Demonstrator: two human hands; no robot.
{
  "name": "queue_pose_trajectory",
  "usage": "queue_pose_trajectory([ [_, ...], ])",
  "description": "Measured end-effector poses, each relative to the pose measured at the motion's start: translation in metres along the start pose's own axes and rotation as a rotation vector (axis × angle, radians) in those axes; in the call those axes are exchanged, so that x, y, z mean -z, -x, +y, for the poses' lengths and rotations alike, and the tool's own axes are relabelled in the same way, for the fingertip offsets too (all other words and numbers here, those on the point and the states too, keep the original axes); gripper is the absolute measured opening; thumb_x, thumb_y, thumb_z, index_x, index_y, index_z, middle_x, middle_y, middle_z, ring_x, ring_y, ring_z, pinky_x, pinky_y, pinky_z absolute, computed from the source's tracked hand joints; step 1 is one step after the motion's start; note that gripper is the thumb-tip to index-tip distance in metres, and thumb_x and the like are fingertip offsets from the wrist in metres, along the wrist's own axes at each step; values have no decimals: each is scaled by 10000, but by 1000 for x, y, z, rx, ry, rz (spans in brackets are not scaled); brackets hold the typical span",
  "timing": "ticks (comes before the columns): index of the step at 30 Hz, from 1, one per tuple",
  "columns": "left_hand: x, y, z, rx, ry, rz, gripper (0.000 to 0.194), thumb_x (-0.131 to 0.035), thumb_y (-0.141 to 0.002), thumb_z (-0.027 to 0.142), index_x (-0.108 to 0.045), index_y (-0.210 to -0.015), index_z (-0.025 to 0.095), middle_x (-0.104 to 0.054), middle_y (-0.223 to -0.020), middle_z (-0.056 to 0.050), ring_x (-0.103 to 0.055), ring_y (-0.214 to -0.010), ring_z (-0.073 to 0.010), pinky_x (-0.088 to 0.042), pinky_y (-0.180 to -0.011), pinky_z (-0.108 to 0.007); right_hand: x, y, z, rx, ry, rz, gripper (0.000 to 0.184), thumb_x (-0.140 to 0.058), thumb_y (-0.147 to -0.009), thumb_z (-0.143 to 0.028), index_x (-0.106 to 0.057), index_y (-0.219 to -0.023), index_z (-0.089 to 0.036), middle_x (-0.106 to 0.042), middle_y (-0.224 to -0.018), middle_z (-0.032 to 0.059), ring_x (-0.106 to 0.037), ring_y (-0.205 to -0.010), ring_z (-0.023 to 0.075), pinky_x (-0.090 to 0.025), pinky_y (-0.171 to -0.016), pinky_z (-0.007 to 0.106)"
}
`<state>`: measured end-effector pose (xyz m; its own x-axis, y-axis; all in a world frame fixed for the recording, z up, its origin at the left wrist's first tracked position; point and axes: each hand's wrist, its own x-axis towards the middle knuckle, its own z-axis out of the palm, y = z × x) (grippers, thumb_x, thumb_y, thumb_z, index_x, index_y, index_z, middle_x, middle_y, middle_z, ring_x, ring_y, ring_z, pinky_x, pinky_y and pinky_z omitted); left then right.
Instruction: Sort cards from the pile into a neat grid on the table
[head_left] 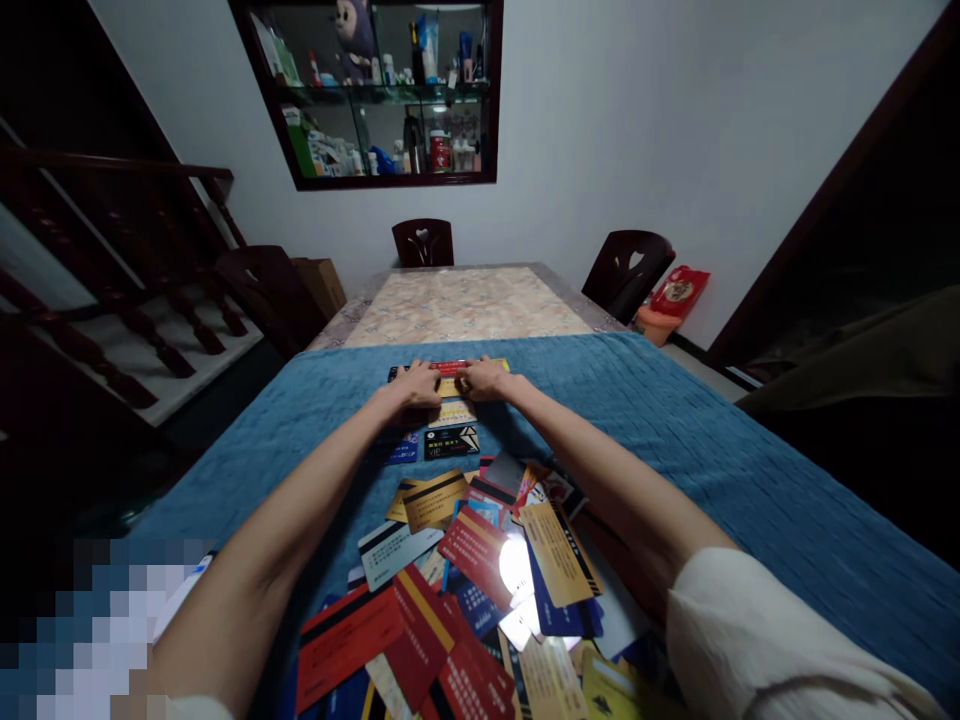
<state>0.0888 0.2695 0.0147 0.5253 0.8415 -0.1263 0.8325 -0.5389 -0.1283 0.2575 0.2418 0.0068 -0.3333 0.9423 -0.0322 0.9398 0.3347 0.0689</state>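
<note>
The left grip [417, 385] and right grip [484, 379] rest with bent fingers at either end of a yellow card [449, 388]; whether either is closed on it, I cannot tell. Just past it lies a red card [450, 368]. On the grips' near side are a cream card [452, 414], a black VIP card [451, 444] and a loose heap of cards [474, 550] on the blue-covered surface [637, 410].
</note>
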Motion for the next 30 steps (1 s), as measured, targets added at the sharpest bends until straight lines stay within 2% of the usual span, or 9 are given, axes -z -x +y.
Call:
queue_pose_trajectory([
  [5,-2,-1,-1,-10,10,5,404,-653,-679,355,-669,-1058,216,-574,-1236,-145,-476,-1188,-374,-432,-958,-549,1,2,-1,-5,15,-13,458,-581,-827,-273,-613,-1284,-277,-566,-1358,102,-519,-1211,334,-472,-932,414],
  [10,0,2,-1,-3,16,15,426,-634,-679,295,-669,-1090,190,-586,-1251,-155,-481,-1180,-374,-427,-957,-538,7,8,-2,-4,18,-20,428,-584,-832,-283,-632,-1257,-266,-610,-1303,118,-517,-1200,339,-470,-910,416],
  [15,9,17,3,-9,14,65,407,-569,-730,255,-664,-1115,160,-601,-1228,-167,-482,-1182,-374,-419,-960,-524,16,21,6,-8,3,3,441,-561,-868,-328,-602,-1304,-273,-606,-1309,117,-488,-1210,344,-447,-904,436],
  [18,15,30,9,-21,20,119,397,-515,-793,256,-654,-1154,168,-592,-1251,-157,-460,-1212,-363,-399,-986,-517,22,33,12,-12,0,26,443,-573,-867,-299,-600,-1308,-274,-607,-1306,113,-479,-1200,333,-424,-906,422],
  [25,19,68,46,-123,78,286,314,-502,-853,249,-681,-1095,159,-615,-1222,-146,-452,-1210,-344,-402,-963,-522,29,77,16,31,11,128,242,-511,-920,-238,-718,-1042,-214,-678,-1148,101,-496,-1107,287,-365,-825,351],
  [30,17,105,84,-246,135,370,255,-518,-886,276,-690,-1032,157,-636,-1155,-130,-464,-1181,-322,-403,-948,-505,23,119,14,118,-48,212,194,-542,-915,-217,-725,-978,-201,-696,-1092,95,-483,-1101,281,-338,-798,351],
])
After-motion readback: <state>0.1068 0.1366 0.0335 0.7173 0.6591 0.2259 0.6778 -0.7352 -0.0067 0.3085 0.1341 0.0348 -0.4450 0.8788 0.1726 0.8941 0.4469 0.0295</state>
